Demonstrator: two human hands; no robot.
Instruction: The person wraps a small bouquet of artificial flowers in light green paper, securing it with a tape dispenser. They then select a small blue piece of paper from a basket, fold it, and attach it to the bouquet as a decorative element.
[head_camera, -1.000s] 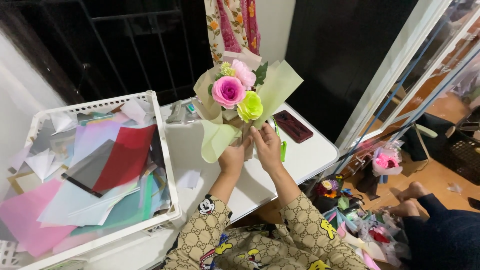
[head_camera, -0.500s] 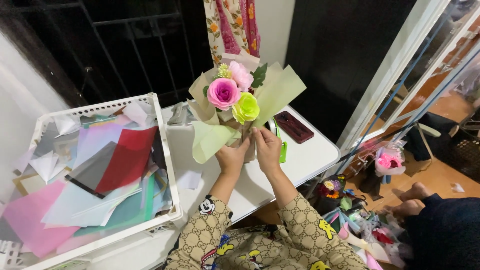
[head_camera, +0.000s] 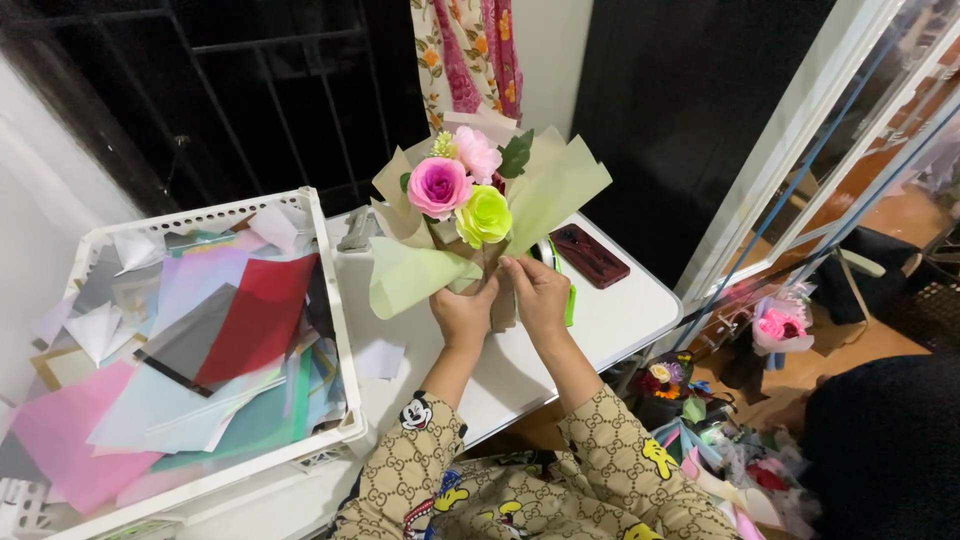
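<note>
A small bouquet (head_camera: 470, 195) of paper flowers, one pink, one lime green and one pale pink, stands upright above the white table (head_camera: 620, 310). Pale green and cream wrapping paper (head_camera: 410, 275) fans out around the blooms. My left hand (head_camera: 463, 315) grips the bottom of the wrap from the left. My right hand (head_camera: 538, 292) pinches the wrap at the stem from the right, fingers on the brown paper base. Both sleeves are beige with a cartoon print.
A white perforated basket (head_camera: 335, 300) full of coloured paper sheets sits at the left. A dark red phone (head_camera: 590, 255) lies on the table behind the bouquet. Finished bouquets (head_camera: 780, 325) and scraps lie on the floor at the right, near another person's dark clothing (head_camera: 880, 450).
The bouquet and both hands stay in almost the same spot. The left green paper flap has dropped slightly lower, and my fingers have shifted a little on the wrap.
</note>
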